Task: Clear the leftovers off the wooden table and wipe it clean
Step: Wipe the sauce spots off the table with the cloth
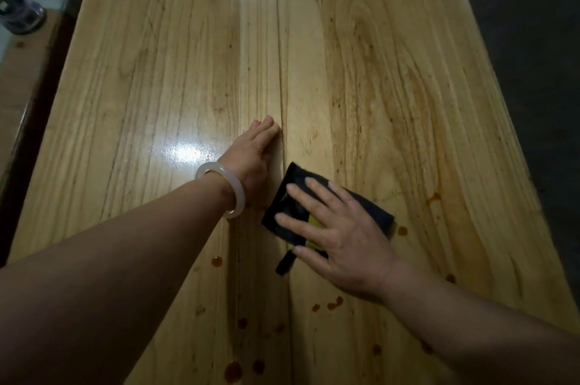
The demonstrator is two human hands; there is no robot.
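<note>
**A:** Which step are we in?

**B:** The wiping, we judge. Only sauce marks show on the wooden table [157,70]. Our right hand [342,237] lies flat with its fingers straight and spread. It presses the dark cloth [293,180] onto the wood at about five o'clock from the table's middle.

**A:** And the other hand?

**B:** Our left hand [254,158], with a pale bracelet [240,196] at the wrist, rests open on the boards, fingers straight and together, holding nothing. It sits at ten o'clock from the cloth, just beside it, and looks like a brace.

**A:** What is left to wipe?

**B:** Plenty. From the cloth there is a single drop [216,261] at eight o'clock and a small cluster [335,303] at six. A large blot [233,371] lies at seven, near our edge. A corner spot [402,230] sits at three, just beside the cloth, and a smear [434,196] lies farther out the same way.

**A:** So what does the next move call for?

**B:** We would draw the cloth toward six o'clock with the palm flat and the pressure even, so the sauce lifts and does not streak. Our left forearm lies close to the eight o'clock drop, so it should shift first.
</note>
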